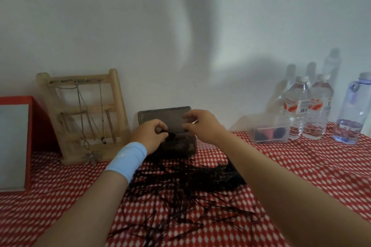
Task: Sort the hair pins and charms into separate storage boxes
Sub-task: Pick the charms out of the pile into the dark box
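Note:
A dark translucent storage box (181, 149) stands at the back middle of the table, its lid (172, 113) raised against the wall. Black hair pins (180, 184) lie in a loose heap on the cloth in front of it. My left hand (150, 136), with a light blue wristband, hovers over the box's left side with its fingertips pinched on a small dark bunch of hair pins. My right hand (202, 126) is over the box's right side, fingers curled toward the thumb; blur hides whether it holds anything. A clear storage box (270, 131) with dark and pink items sits to the right.
A wooden rack (84, 118) hung with necklaces leans on the wall at the left, next to a red-framed board (16, 142). Two water bottles (308, 108) and a bluish jug (354, 110) stand at the back right. A red-and-white patterned cloth (301, 166) covers the table.

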`<state>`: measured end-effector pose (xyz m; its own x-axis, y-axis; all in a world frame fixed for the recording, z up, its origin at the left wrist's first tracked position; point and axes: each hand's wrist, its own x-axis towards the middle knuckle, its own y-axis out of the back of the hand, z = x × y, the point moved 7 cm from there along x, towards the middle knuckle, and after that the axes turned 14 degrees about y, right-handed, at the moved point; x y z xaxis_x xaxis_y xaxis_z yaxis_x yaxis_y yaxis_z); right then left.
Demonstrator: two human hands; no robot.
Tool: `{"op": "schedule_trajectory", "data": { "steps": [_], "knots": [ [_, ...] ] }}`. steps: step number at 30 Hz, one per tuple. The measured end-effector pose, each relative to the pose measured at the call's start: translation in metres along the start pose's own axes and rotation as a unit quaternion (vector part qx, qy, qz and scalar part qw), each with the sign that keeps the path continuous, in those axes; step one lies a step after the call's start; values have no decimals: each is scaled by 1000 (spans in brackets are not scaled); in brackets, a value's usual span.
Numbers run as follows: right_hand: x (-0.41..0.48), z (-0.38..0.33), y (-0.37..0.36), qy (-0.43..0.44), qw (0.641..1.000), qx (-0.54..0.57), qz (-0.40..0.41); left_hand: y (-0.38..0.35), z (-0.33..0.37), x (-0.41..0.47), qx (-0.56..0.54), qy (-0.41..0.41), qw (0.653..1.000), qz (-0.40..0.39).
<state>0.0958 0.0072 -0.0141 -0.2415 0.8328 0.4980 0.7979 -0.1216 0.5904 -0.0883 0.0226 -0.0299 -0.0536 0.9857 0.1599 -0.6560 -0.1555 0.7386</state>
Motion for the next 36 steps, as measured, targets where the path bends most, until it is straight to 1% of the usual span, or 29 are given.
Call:
{"op": "schedule_trajectory", "data": {
  "steps": [2,4,6,8,11,13,15,16,19,21,23,27,30,32,33,34,36],
  "knots": [
    [8,2,-1,-3,1000,-5,-17,-7,1,4,35,-13,999,-29],
    [8,6,9,-6,1000,-15,-8,-11,6,2,48,-35,998,-25],
    [-1,12,25,-14,999,-36,-6,-11,16,-6,27,-66,997,4],
    [-17,18,40,-31,996,-79,-39,-17,32,-19,-8,-98,995,5],
    [-51,26,52,-84,985,-97,-111,-41,56,-44,-20,-127,989,-70],
    [-75,32,50,-119,971,-89,-186,-61,70,-59,-1,-136,983,-126],
    [-95,38,43,-125,951,-95,-265,-80,79,-71,29,-135,977,-165],
    [-104,42,40,-126,943,-98,-291,-91,80,-77,47,-134,971,-191],
    [-117,49,34,-106,934,-123,-317,-122,71,-93,101,-133,947,-275],
    [-119,50,30,-78,942,-132,-298,-129,60,-97,103,-121,943,-292],
    [-117,51,29,-59,955,-127,-262,-126,52,-95,95,-126,948,-276],
    [-113,54,33,-27,971,-136,-196,-114,49,-94,111,-147,952,-243],
    [-112,54,39,-29,983,-114,-142,-106,51,-89,128,-164,962,-177],
    [-113,53,44,-40,991,-75,-108,-96,58,-89,101,-192,969,-121],
    [-113,53,47,-41,994,-54,-85,-91,63,-90,76,-205,970,-108],
    [-113,53,51,-39,996,-44,-62,-88,67,-92,59,-215,969,-108],
    [-114,54,57,-32,997,-61,-32,-90,76,-99,64,-227,960,-150]
  ]
}}
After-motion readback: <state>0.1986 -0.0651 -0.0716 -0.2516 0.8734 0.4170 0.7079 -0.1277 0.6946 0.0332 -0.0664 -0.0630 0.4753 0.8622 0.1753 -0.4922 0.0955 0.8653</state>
